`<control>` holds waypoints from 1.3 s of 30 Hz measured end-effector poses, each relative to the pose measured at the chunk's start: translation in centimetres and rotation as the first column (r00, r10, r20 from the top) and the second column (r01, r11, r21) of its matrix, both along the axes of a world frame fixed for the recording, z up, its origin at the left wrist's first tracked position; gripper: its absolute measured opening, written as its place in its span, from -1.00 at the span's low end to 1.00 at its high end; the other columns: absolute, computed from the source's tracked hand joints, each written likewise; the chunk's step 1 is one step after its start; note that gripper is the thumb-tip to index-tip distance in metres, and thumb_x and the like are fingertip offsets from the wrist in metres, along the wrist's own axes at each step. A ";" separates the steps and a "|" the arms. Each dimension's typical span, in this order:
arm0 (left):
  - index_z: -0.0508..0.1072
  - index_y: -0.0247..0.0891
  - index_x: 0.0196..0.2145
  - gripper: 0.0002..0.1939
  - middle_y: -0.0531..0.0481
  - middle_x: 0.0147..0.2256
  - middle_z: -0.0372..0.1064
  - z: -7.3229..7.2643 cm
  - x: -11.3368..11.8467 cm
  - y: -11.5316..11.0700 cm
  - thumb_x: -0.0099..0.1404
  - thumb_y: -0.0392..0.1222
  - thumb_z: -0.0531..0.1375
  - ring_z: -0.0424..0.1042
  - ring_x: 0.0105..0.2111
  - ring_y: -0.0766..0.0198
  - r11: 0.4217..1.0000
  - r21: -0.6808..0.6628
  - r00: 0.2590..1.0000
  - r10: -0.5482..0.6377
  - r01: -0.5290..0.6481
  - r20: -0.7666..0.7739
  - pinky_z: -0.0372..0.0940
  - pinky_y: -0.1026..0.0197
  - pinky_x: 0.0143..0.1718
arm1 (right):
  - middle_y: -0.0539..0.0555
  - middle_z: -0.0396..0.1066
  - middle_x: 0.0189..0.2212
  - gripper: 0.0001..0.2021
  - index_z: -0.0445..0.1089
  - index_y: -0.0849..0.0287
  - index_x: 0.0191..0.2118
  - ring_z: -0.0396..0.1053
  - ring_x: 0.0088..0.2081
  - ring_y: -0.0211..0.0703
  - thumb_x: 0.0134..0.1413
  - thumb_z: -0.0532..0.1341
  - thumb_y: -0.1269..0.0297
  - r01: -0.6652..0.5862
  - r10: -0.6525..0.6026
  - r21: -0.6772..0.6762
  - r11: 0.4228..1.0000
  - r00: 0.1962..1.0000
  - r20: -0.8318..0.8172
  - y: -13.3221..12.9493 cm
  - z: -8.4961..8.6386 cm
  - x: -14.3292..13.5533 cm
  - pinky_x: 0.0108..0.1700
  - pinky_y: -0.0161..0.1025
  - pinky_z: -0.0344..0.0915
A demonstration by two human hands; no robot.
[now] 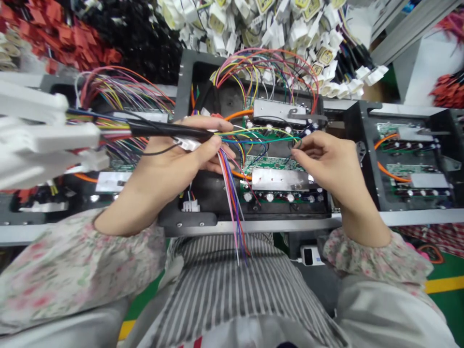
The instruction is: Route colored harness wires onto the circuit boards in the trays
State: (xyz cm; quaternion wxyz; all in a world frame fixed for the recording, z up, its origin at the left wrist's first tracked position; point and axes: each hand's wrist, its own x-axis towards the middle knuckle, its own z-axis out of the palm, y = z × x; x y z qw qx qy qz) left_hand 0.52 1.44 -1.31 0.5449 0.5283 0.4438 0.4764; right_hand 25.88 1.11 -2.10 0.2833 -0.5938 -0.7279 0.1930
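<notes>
My left hand [174, 159] grips a black-sleeved wire harness [159, 129] whose many coloured wires [234, 208] hang down from my fingers toward my lap. A white connector [186, 143] lies against my left thumb. My right hand [326, 159] pinches thin green and yellow wires [264, 137] from the same bundle, just above the green circuit board [270, 164]. The board sits in a black metal chassis [203, 217] in front of me, with two silver heat-sink bars [281, 179] across it.
Another chassis with boards stands at the right [409, 164], and one at the left [108, 181]. White connectors [290, 29], black cables [134, 34] and red connectors [54, 38] are piled behind. A blurred white object [36, 135] fills the left edge.
</notes>
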 end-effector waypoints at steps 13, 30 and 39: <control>0.56 -0.19 -0.25 -0.85 0.07 -0.42 0.54 0.4 0.4 -0.4 0.26 -0.36 0.24 0.54 -0.46 0.36 0.999 -0.005 0.998 0.054 -0.054 -0.031 0.50 0.35 -0.45 | 0.02 0.51 -0.34 -0.81 0.41 0.19 -0.15 0.39 -0.44 -0.26 0.08 0.22 0.41 -0.342 0.332 0.073 0.937 0.936 0.120 -2.1 0.7 -4.7 -0.37 -0.31 0.22; 0.49 -0.20 -0.34 -0.98 0.04 -0.28 0.45 1.3 -0.5 -1.3 0.23 -0.26 0.27 0.50 -0.26 0.31 0.990 0.135 0.941 0.016 0.032 -0.337 0.54 0.29 -0.26 | -0.03 0.45 -0.48 -0.92 0.41 0.18 -0.41 0.38 -0.44 -0.24 -0.01 0.20 0.48 -0.205 0.208 0.035 0.978 0.969 -0.133 0.5 0.3 -4.0 -0.31 -0.25 0.29; 0.46 -0.18 -0.33 -0.94 0.07 -0.31 0.44 0.6 -0.4 -1.2 0.21 -0.30 0.25 0.51 -0.41 0.36 0.995 -0.095 0.998 -0.012 0.006 -0.057 0.57 0.26 -0.35 | -0.02 0.44 -0.49 -0.93 0.40 0.19 -0.42 0.38 -0.46 -0.26 -0.01 0.20 0.46 -0.231 0.234 0.039 0.972 0.955 -0.183 0.9 -1.0 -4.2 -0.29 -0.26 0.30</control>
